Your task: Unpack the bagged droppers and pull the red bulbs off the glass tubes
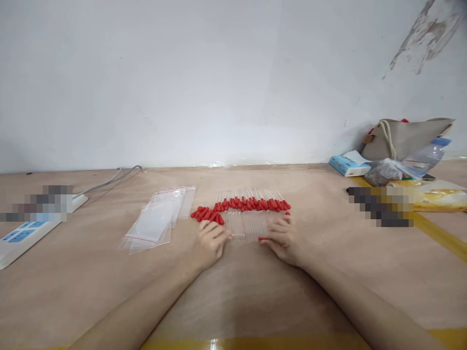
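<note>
Low in the middle of the view, my left hand (210, 243) pinches a clear thin tube (238, 235) that points to the right. Opposite it, my right hand (286, 241) is closed, with a small red rubber bulb (260, 238) at its fingertips. A gap separates tube and bulb. Between and beyond the hands lies a row of bare clear tubes (250, 223). Past them is a row of clear droppers with red bulbs (251, 203), their tubes toward the wall. Loose red bulbs (207, 214) are heaped just beyond my left hand.
Clear zip bags (156, 218) lie overlapping at the left. A white power strip (44, 228) with a grey cable is at far left. To the right are a blue and white box (349, 164), a beige bag (412, 138) and a yellow packet (434, 195). A wall (219, 87) bounds the table.
</note>
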A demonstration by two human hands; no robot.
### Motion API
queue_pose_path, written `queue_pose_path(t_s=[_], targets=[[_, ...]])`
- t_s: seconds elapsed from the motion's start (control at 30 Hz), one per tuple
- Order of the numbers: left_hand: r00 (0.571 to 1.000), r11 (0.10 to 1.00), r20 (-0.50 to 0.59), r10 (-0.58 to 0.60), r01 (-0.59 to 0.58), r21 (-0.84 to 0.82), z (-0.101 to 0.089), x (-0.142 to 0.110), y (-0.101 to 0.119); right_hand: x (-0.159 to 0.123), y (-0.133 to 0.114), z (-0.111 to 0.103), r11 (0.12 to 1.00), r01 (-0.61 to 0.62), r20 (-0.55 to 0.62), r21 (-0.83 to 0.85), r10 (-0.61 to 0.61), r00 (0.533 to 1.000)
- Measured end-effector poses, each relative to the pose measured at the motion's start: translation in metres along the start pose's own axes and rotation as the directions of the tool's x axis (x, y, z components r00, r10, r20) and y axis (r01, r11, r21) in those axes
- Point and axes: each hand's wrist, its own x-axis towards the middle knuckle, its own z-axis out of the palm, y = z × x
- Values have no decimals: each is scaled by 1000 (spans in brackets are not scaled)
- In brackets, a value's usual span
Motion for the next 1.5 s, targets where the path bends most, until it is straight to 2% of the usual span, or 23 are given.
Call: queue_pose_path(t_s=[0.07, 0.17, 0.3, 0.4, 0.47, 0.53, 0.7, 0.87, 1.1, 1.2, 1.37, 1.5], targets=[[995, 995, -23, -97, 96, -37, 0, -4, -8, -2, 10, -3, 991, -94, -78, 93, 101, 992], [980, 979, -28, -195, 193, -72, 5, -6, -14, -3, 21, -3, 955, -182, -200, 236, 231, 952], [975, 977, -59, -215, 215, -13, 12, -2, -17, -2, 28, -4, 917, -359, -263, 172, 394, 881], [981, 984, -91, -170, 173, 28, 15, 2, -19, -4, 32, -10, 875, -475, -258, 96, 483, 837], [987, 990, -101, -127, 133, 49, 17, 4, -19, -5, 33, -13, 870, -491, -259, 38, 483, 836], [991, 992, -98, -94, 101, 70, 19, 5, -20, -6, 33, -14, 880, -474, -257, -37, 450, 856], [998, 998, -27, -55, 56, 31, 19, 5, -17, -5, 26, -11, 870, -440, -201, -222, 400, 894], [998, 994, 0, -69, 68, -86, 17, 3, -14, -3, 23, -7, 870, -421, -178, -256, 385, 905], [992, 985, 64, -105, 113, -129, 17, 1, -13, -4, 23, -4, 865, -401, -173, -301, 364, 915], [992, 983, 49, -114, 120, -142, 16, 1, -13, -4, 23, -5, 850, -418, -193, -322, 373, 908], [995, 986, -23, -101, 97, -133, 11, 3, -10, 8, 32, -10, 792, -500, -282, -350, 419, 863], [997, 995, -29, -75, 73, -75, 9, 3, -8, 24, 41, -9, 772, -500, -265, -392, 426, 865]])
